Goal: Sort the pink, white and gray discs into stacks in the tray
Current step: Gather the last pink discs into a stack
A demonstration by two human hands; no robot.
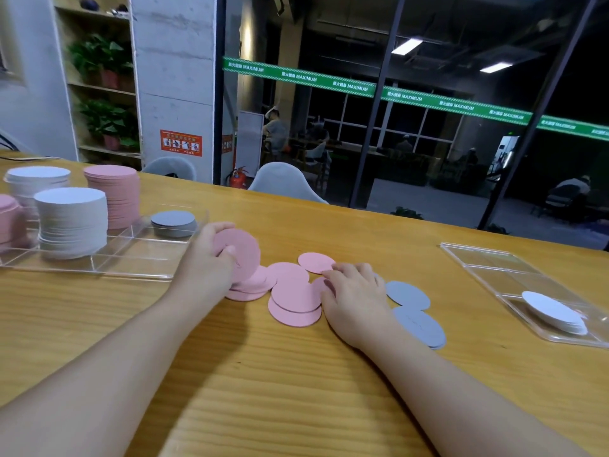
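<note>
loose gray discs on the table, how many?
2 visible: gray disc beside the right hand, second gray disc nearer the camera. More may hide under that hand.

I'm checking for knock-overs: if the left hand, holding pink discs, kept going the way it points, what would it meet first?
Probably the clear tray's near right edge, then the low gray stack inside; the left hand points up-left. Depth is uncertain.

A wooden table (296, 390) carries loose pink discs (296, 298) at its middle, gray discs (417, 316) right of them, one clear tray (131, 265) left, another tray (487, 268) far right.
</note>
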